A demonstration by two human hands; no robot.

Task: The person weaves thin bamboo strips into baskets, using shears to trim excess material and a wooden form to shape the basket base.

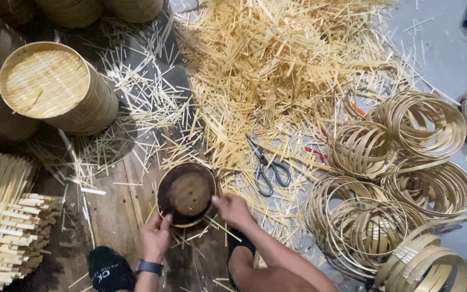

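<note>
hands are set on either side of a round dark wooden form point(186, 193) that rests on the plank floor point(115, 205), just in front of the person's knees. the left hand point(155, 236) is held against the form's near-left rim, fingers pressed together and curled, thumb raised to the edge. the right hand point(232, 210) is laid on the near-right rim, fingers closed together, thumb tip touching the rim; whether a sliver is pinched under either hand cannot be told. a thin pale band seems to run round the form's lower edge, though it is too small to be sure of.

judged from this, the form is being steadied and turned, and the work is best done with even pressure kept on both sides, so the form is not tipped, and with loose splinters brushed from beneath it so it sits flat.

scissors point(267, 170) with grey handles lie just right of the form, on the edge of a large heap of bamboo slivers point(277, 65). coiled bamboo hoops point(406, 162) are piled well to the right. a finished round basket stack point(55, 86) lies tilted at upper left, and woven bamboo mats point(1, 216) are stacked at the left edge.

no packages, labels or signs are seen; only a small pale mark is shown on the black sock point(109, 269) at bottom left. a dark wristband point(149, 266) is worn on the left wrist.
</note>
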